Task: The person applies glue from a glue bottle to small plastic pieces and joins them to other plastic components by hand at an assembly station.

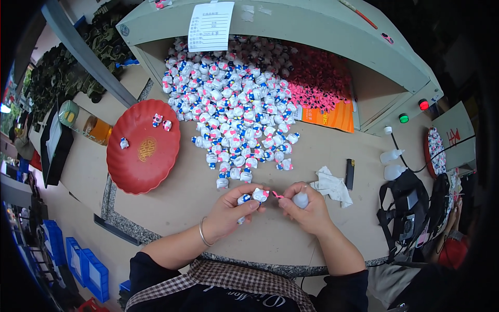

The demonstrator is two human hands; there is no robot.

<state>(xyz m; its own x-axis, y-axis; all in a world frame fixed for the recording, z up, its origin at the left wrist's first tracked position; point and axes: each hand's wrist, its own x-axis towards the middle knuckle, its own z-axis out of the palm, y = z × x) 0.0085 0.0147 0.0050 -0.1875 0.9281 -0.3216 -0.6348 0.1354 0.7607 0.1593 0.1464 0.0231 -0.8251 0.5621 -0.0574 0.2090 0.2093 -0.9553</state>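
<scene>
Left hand point(228, 208) grips a small figurine point(259, 194); right hand point(306, 208) pinches a pink bow point(277, 194); three finished in the red tray point(141, 151) centre-left, a big pile point(234, 109) remains above.

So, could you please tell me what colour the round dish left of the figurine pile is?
Red dish, gold emblem at its centre; head view.

The left hand point(228, 210) covers most of the figurines point(258, 195) it holds, so their number cannot be told. The right hand point(306, 208) hides all but the top of a small white bottle point(301, 199); the pink piece point(277, 195) at its fingertips is too small to make out. The heap point(234, 109) runs back into the shadowed bin point(374, 78), where single figures blur. The sheet point(210, 26) has unreadably small print.
</scene>
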